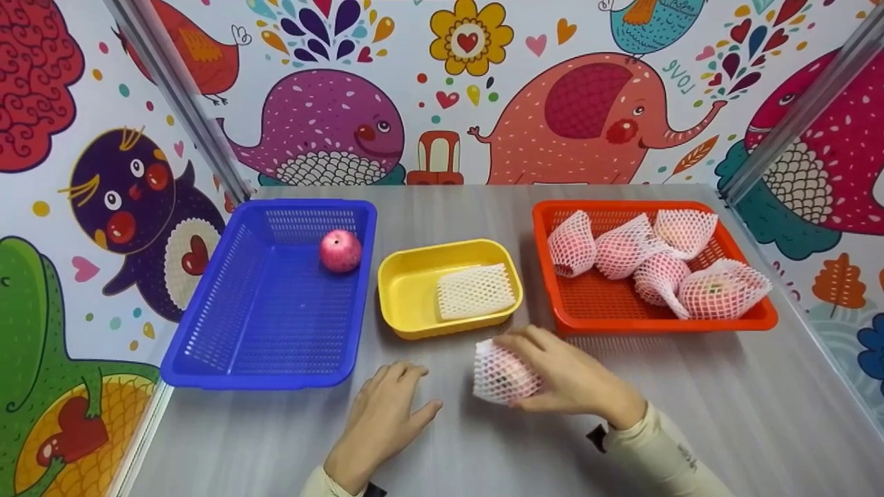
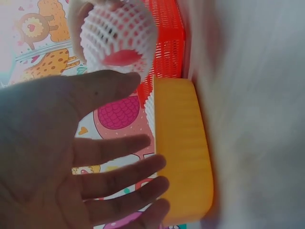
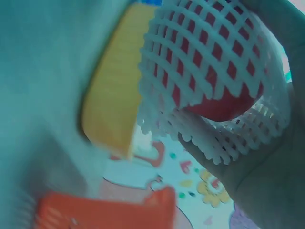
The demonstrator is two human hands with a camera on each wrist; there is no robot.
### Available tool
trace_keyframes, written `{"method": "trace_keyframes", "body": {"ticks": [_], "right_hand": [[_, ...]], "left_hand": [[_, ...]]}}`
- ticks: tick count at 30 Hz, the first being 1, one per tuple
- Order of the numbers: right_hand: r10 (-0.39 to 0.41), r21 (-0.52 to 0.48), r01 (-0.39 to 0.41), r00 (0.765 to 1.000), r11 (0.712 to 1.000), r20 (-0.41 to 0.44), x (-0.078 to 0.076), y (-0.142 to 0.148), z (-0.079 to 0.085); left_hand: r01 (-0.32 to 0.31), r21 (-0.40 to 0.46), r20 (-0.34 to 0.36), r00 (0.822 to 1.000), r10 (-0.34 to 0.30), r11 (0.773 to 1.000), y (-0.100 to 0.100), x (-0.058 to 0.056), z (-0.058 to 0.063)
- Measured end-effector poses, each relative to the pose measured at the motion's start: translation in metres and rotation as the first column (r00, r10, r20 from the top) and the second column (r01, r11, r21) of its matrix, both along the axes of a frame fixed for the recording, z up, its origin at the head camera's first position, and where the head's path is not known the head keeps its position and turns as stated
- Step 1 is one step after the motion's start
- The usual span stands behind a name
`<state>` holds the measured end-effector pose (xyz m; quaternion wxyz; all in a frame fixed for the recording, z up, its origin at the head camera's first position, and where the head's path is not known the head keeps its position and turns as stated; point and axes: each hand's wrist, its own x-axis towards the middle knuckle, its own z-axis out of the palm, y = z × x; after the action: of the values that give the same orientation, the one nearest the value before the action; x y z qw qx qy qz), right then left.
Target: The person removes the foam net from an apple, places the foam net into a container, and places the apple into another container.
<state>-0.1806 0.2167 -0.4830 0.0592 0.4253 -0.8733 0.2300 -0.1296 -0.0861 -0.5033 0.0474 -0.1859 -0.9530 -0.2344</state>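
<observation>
My right hand [image 1: 570, 376] grips a red apple in a white foam net [image 1: 504, 373] over the table, in front of the yellow basket [image 1: 407, 324]. In the right wrist view, red skin shows through the mesh of the netted apple [image 3: 209, 62] and at the net's open end. My left hand [image 1: 383, 417] is held to the left of it, fingers spread and holding nothing. The left wrist view has the left thumb overlapping the netted apple [image 2: 119, 36]. A flat, white foam net [image 1: 476, 291] lies inside the yellow basket.
At the left stands a blue basket [image 1: 276, 379] with one bare apple [image 1: 340, 250] near its right wall. The red basket [image 1: 663, 324] at the right contains several apples in foam nets [image 1: 722, 290]. Patterned panels [image 1: 442, 90] border the grey table at the back and sides.
</observation>
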Motion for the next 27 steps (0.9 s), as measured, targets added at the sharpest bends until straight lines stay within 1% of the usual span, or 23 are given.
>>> {"method": "trace_keyframes", "body": {"ticks": [3, 6, 11, 16, 20, 24, 27], "right_hand": [[0.029, -0.008, -0.029, 0.999, 1.0, 0.013, 0.004, -0.008, -0.013], [0.039, -0.018, -0.038, 0.998, 0.999, 0.043, 0.007, -0.012, -0.024], [0.034, -0.007, -0.034, 0.994, 0.999, 0.1, 0.01, -0.014, -0.036], [0.042, -0.005, -0.042, 0.991, 0.999, 0.131, 0.01, -0.013, -0.039], [0.053, -0.016, -0.052, 0.991, 0.999, 0.126, 0.009, -0.013, -0.038], [0.063, -0.027, -0.06, 0.991, 0.998, 0.122, 0.009, -0.014, -0.034], [0.07, -0.035, -0.067, 0.99, 0.997, 0.123, 0.01, -0.015, -0.03]], "left_hand": [[0.01, -0.001, 0.003, 1.0, -0.01, 1.0, 0.0, 0.001, -0.003], [0.015, -0.003, 0.011, 1.0, -0.015, 1.0, 0.0, 0.002, -0.004], [0.021, -0.007, 0.021, 1.0, -0.02, 1.0, 0.0, 0.002, -0.006], [0.035, -0.015, 0.027, 0.999, -0.034, 0.999, 0.001, 0.002, -0.006], [0.054, -0.009, 0.033, 0.998, -0.054, 0.998, 0.001, 0.001, -0.006], [0.09, 0.022, 0.023, 0.996, -0.09, 0.996, 0.003, 0.0, -0.007], [0.122, 0.074, -0.003, 0.993, -0.122, 0.99, 0.004, -0.002, -0.009]]}}
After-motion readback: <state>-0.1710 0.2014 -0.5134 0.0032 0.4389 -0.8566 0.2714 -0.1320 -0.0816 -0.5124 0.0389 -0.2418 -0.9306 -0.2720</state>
